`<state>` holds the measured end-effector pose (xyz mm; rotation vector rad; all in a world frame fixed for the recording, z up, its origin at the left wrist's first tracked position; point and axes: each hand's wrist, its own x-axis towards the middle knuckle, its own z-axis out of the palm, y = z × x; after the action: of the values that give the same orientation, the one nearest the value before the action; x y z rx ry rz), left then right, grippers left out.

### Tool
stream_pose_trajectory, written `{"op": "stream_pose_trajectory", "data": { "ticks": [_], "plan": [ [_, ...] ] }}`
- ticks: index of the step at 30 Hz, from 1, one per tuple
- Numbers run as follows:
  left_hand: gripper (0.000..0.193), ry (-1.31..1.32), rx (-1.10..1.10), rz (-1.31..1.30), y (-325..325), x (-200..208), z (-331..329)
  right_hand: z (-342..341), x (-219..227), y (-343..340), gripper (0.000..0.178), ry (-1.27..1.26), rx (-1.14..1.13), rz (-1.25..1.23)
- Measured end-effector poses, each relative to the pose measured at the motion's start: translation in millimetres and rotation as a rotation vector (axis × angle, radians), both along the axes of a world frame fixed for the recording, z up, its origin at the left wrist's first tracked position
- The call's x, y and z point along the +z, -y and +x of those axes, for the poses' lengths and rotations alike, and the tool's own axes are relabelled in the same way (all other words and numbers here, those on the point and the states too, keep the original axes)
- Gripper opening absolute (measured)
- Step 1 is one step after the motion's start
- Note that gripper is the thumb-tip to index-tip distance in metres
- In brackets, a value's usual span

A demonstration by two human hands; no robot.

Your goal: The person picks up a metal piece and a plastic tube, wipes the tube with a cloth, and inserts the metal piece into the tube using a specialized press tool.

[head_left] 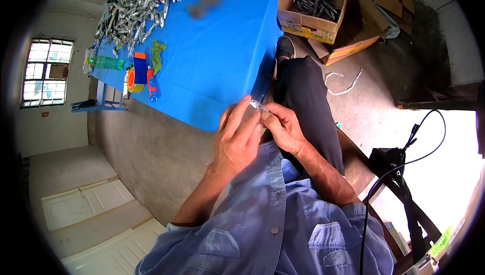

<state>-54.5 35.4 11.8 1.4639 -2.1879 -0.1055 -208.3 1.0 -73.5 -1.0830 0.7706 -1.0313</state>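
My left hand [237,136] and my right hand [285,128] meet in front of my chest, just off the near edge of the blue-covered table [217,58]. Between their fingertips is a small silvery piece [257,105], partly hidden by the fingers. My right thumb and forefinger pinch it, while the left fingers close on its other side. Its exact kind is too small to make out. On the table's far left lies a large heap of thin silvery strips [146,2] of similar colour.
An orange-and-blue tape dispenser [138,75], a red-and-blue tool [152,84], a green crumpled scrap [157,55] and a green bottle [107,63] lie near the heap. Right of the table, a cardboard box [308,26] holds more strips. A black cable [399,166] hangs at my right.
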Motion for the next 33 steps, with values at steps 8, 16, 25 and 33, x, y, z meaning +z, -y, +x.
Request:
{"op": "stream_pose_trajectory", "data": {
  "ticks": [8, 16, 25, 33],
  "plan": [
    [0.031, -0.067, 0.057, -0.024, -2.2, -5.4, -2.4, -1.5, 0.6, 0.7, 0.025, 0.004, 0.025, -0.051],
    [0.028, -0.151, 0.071, -0.129, 5.7, -14.1, 4.3, 1.9, 5.1, 1.8, 0.027, 0.039, 0.024, -0.136],
    [0.026, -0.161, 0.047, -0.121, 6.7, -16.8, 5.5, -1.6, 12.7, 0.9, 0.027, 0.091, 0.069, 0.016],
    [0.015, -0.406, 0.134, 0.078, 4.4, -12.5, -2.1, -2.9, 7.9, 0.4, 0.027, 0.077, 0.047, 0.014]
  ]
}}
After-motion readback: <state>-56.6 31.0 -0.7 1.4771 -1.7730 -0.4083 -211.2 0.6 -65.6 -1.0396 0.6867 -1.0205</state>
